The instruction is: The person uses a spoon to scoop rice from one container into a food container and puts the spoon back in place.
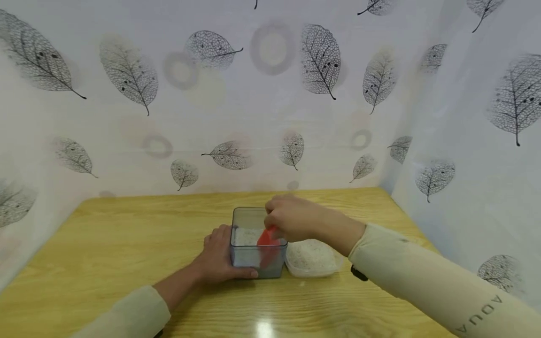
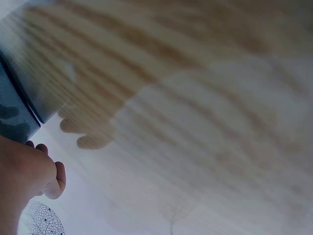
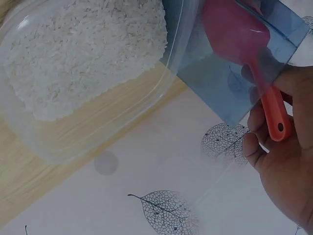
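A tall, clear grey-blue square container stands on the table with white rice inside. My left hand holds it from the left, thumb along the front wall and fingers at the side; the left wrist view catches that hand at the container's edge. Above the opening, my right hand grips a red scoop by its handle, the scoop's bowl tilted down inside the container. In the right wrist view the scoop shows through the clear wall, with thumb and fingers round its handle.
Just right of the container sits a low clear plastic tub of white rice, under my right forearm. The wood-grain table ends at a pale curtain printed with leaves, behind and on both sides.
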Demonstrator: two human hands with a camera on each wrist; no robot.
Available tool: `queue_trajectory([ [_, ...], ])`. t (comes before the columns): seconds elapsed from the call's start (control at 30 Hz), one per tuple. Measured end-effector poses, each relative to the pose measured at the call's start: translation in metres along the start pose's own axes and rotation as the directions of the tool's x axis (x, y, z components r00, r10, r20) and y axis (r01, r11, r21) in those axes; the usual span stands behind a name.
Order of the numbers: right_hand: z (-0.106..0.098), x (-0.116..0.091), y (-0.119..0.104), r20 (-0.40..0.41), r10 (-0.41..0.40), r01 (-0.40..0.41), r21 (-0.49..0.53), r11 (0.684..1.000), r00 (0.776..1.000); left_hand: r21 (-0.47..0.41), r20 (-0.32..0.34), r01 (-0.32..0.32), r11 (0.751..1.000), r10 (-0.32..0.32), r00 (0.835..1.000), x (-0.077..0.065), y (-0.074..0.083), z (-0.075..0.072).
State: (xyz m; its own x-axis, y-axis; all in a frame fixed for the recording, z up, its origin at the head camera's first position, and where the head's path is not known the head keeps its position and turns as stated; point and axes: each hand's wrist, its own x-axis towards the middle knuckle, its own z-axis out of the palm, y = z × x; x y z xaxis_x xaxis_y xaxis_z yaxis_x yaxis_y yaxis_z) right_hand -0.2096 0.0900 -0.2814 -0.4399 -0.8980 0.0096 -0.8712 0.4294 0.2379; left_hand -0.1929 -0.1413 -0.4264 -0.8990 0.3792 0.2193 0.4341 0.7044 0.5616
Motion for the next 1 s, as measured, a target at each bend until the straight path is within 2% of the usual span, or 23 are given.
queue_trajectory([
  [0.13, 0.008, 0.012, -0.001, 0.054, 0.020, -0.024, 0.074, 0.997, 0.998, -0.006, -0.008, 0.006, 1.000, -0.006, 1.000, -0.002, -0.002, -0.001],
  [0.3, 0.018, 0.016, -0.002, 0.117, 0.093, -0.111, 0.165, 0.980, 0.989, -0.002, -0.005, -0.001, 1.000, 0.001, 1.000, -0.002, -0.002, 0.000],
  [0.4, 0.024, 0.015, 0.000, 0.107, 0.118, -0.138, 0.203, 0.969, 0.987, -0.003, 0.002, 0.003, 1.000, -0.003, 1.000, -0.001, -0.001, 0.000],
  [0.67, 0.030, 0.013, 0.000, 0.081, 0.125, -0.140, 0.226, 0.964, 0.989, -0.002, 0.019, 0.016, 1.000, -0.015, 1.000, -0.001, -0.001, 0.000],
  [1.0, 0.029, 0.009, -0.003, 0.064, 0.150, -0.161, 0.230, 0.960, 0.987, 0.011, -0.011, -0.013, 1.000, 0.013, 1.000, 0.001, 0.000, 0.002],
])
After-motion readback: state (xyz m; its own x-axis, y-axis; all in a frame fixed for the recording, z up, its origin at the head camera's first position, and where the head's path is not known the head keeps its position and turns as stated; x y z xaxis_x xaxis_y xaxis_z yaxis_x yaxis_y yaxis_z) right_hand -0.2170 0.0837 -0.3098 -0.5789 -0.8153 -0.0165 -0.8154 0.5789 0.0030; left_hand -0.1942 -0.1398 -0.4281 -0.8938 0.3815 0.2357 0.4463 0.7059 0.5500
